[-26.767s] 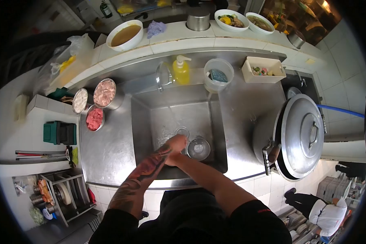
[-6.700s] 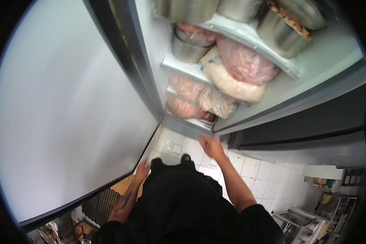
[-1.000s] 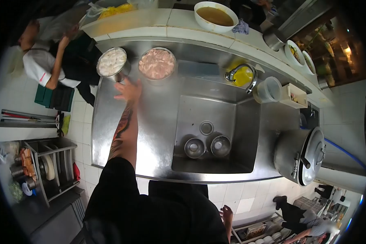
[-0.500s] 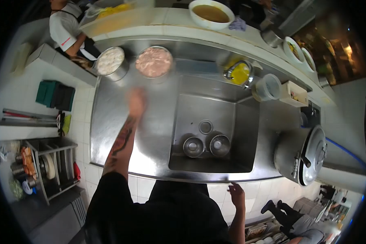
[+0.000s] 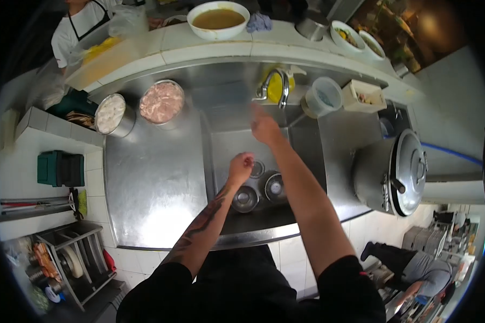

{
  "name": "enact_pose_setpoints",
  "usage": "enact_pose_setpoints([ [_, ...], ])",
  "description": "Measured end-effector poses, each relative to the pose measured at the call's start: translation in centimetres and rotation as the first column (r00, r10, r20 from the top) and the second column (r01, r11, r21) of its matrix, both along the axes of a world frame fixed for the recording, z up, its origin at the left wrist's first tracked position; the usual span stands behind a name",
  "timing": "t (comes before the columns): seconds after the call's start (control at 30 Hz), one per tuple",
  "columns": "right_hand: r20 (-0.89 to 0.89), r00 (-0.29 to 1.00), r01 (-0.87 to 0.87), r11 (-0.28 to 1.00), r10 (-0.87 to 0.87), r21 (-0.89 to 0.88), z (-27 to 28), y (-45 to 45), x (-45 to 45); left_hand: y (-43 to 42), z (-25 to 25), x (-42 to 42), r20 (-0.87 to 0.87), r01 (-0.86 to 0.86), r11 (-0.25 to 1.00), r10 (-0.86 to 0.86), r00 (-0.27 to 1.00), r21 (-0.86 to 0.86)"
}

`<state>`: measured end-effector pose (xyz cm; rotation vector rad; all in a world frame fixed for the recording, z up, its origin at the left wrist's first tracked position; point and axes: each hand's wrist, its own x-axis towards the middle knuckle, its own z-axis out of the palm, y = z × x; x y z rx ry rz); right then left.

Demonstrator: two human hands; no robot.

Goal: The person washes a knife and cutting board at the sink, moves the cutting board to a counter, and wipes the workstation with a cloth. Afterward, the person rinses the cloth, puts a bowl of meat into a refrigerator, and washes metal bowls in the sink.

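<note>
Over the steel sink, my left hand hangs with its fingers curled together; whether anything is in them is hidden. My right hand is raised at the sink's back edge, just below the faucet, its index finger seemingly stretched toward the faucet's base; the fingers are blurred. Two round metal bowls lie on the sink bottom, one below my left hand and the other to its right, near the drain. A yellow soap bottle stands behind the faucet.
Pots of pale food and pink meat stand at the counter's back left. Right of the faucet are a plastic tub and a cream box. A large lidded pot stands right. Co-workers are beyond the ledge and lower right.
My left hand has moved from the left counter beside the pots to over the sink. My right hand has risen from below the counter edge to near the faucet. The view has shifted.
</note>
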<state>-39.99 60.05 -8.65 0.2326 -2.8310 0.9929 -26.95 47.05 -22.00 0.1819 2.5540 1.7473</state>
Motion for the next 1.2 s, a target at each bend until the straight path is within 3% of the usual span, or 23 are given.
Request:
enact_pose_setpoints([
  [0.03,0.104,0.974,-0.216,0.968,0.203,0.131,-0.5,-0.1,0.3,-0.9,0.3,-0.5,0.205,-0.049,0.966,-0.004,0.979,0.254],
  [0.07,0.123,0.975,-0.201,0.971,0.185,0.129,-1.6,0.2,0.6,-1.4,0.6,-1.2,0.397,-0.153,0.867,-0.055,0.916,0.475],
  [0.13,-0.041,0.985,-0.174,0.934,0.17,-0.312,-3.5,0.8,1.0,-1.6,1.8,-3.2,0.435,-0.151,0.888,-0.06,0.898,0.434],
  [0.17,-0.033,0.986,-0.167,0.937,0.165,-0.307,-3.3,0.8,1.4,-1.5,2.9,-4.4,0.456,-0.152,0.909,-0.047,0.889,0.389],
  [0.2,0.156,0.987,0.113,0.501,0.043,-0.858,-2.5,0.7,1.8,-0.6,5.2,-5.5,0.461,-0.149,0.908,-0.054,0.886,0.392],
  [0.23,0.367,0.928,0.373,-0.211,0.071,-0.903,-1.7,0.5,2.2,0.8,8.3,-6.5,0.54,-0.218,0.855,-0.085,0.837,0.471],
  [0.3,0.425,0.905,0.413,-0.282,0.022,-0.866,-0.6,-0.6,2.1,3.4,11.5,-8.4,0.614,-0.285,0.795,-0.134,0.778,0.535],
  [0.33,0.477,0.879,0.443,-0.35,-0.013,-0.825,-0.1,-0.6,2.2,4.7,12.0,-9.4,0.529,-0.322,0.549,-0.271,0.804,0.771],
  [0.37,0.48,0.877,0.444,-0.348,-0.019,-0.826,0.6,-0.2,2.5,5.6,12.5,-9.9,0.404,-0.338,0.233,-0.366,0.838,0.912],
  [0.47,0.183,0.971,0.221,-0.296,0.152,-0.929,1.7,0.8,2.7,6.4,12.5,-10.8,0.433,-0.372,0.224,-0.394,0.811,0.901],
  [0.53,0.351,0.907,0.413,0.333,-0.233,-0.847,1.4,0.1,1.8,6.6,12.7,-11.5,0.463,-0.399,0.236,-0.417,0.782,0.886],
  [0.57,0.349,0.908,0.41,0.327,-0.23,-0.852,1.2,0.1,1.7,6.9,12.7,-11.9,0.477,-0.411,0.242,-0.427,0.768,0.879],
  [0.6,0.231,0.948,0.312,0.502,-0.219,-0.806,1.1,0.2,1.8,7.1,12.9,-11.7,0.479,-0.411,0.248,-0.422,0.77,0.877],
  [0.63,0.114,0.977,0.207,0.66,-0.181,-0.722,0.9,0.3,1.9,7.3,13.0,-11.1,0.529,-0.439,0.336,-0.251,0.811,0.833],
  [0.67,0.115,0.978,0.2,0.656,-0.172,-0.728,0.7,0.3,2.0,7.5,13.1,-10.5,0.549,-0.478,0.411,-0.068,0.833,0.776],
  [0.8,0.153,0.966,0.26,0.781,-0.21,-0.569,-0.8,0.4,1.9,7.4,12.8,-7.9,0.596,-0.554,0.585,0.143,0.79,0.592],
  [0.83,0.148,0.973,0.232,0.795,-0.179,-0.56,-2.1,0.7,1.9,6.4,11.8,-7.1,0.355,-0.391,0.748,0.22,0.909,0.537],
  [0.93,0.125,0.988,0.151,0.805,-0.095,-0.573,-5.0,1.2,0.7,1.7,11.2,-4.4,0.11,-0.07,0.972,0.045,0.993,0.225],
  [0.97,0.13,0.988,0.14,0.805,-0.079,-0.576,-5.3,1.4,-0.3,-0.9,11.2,-3.6,-0.014,0.07,0.997,-0.07,0.997,-0.032],
  [1.0,0.336,0.94,0.278,0.429,0.064,-0.859,-5.5,1.5,-1.5,-3.3,11.1,-2.7,-0.093,0.177,0.936,-0.214,0.972,-0.304],
  [1.03,0.443,0.85,0.469,-0.027,0.285,-0.883,-5.7,1.4,-2.6,-5.1,11.3,-1.7,-0.079,0.165,0.936,-0.199,0.977,-0.311],
  [1.1,0.456,0.803,0.579,-0.316,0.384,-0.752,-4.2,2.0,-5.2,-8.1,11.7,0.0,-0.141,0.11,0.725,-0.276,0.951,-0.68],
  [1.2,0.404,0.812,0.579,-0.494,0.422,-0.649,-2.3,4.2,-6.1,-12.1,9.4,1.3,-0.119,0.118,0.719,-0.27,0.956,-0.685],
])
